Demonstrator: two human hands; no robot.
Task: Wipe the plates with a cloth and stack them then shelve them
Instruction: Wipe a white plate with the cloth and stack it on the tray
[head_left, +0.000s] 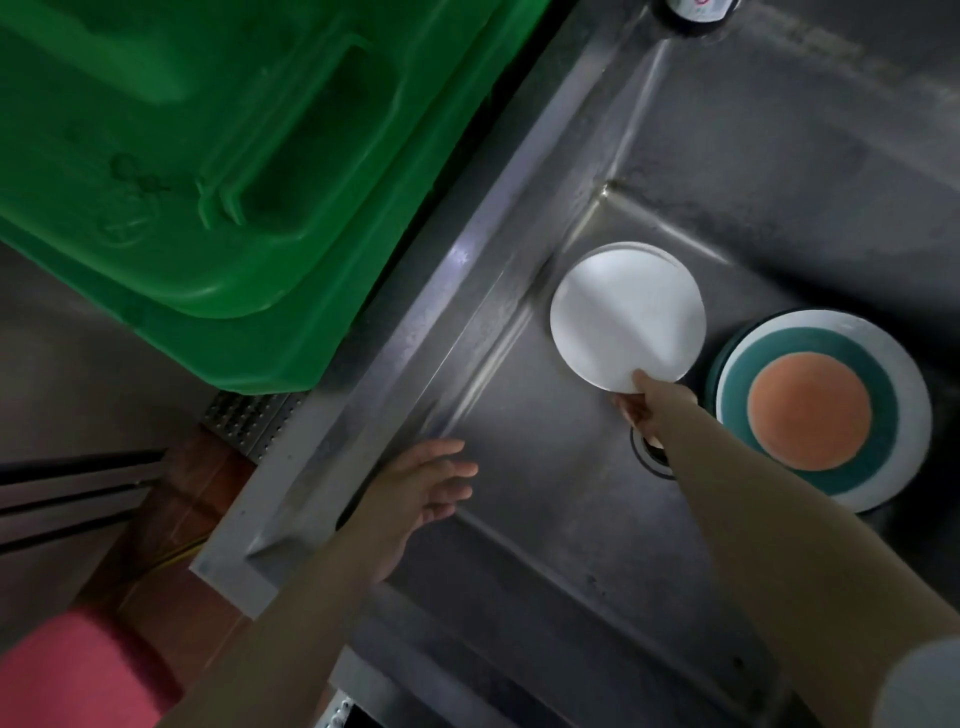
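Note:
A small white plate (626, 317) is held tilted over the steel sink (519, 499); my right hand (649, 402) pinches its near rim, thumb on top. To the right in the sink sits a stack of plates (826, 410): an orange plate on a teal one on a white one. My left hand (415, 493) hovers over the sink's left edge, fingers relaxed and spread, holding nothing. No cloth is in view.
A large green plastic bin lid (208, 156) fills the upper left beside the sink. The drain (652, 454) lies under my right wrist. A tap base (691, 13) is at the top. Pink clothing (78, 670) shows at the lower left.

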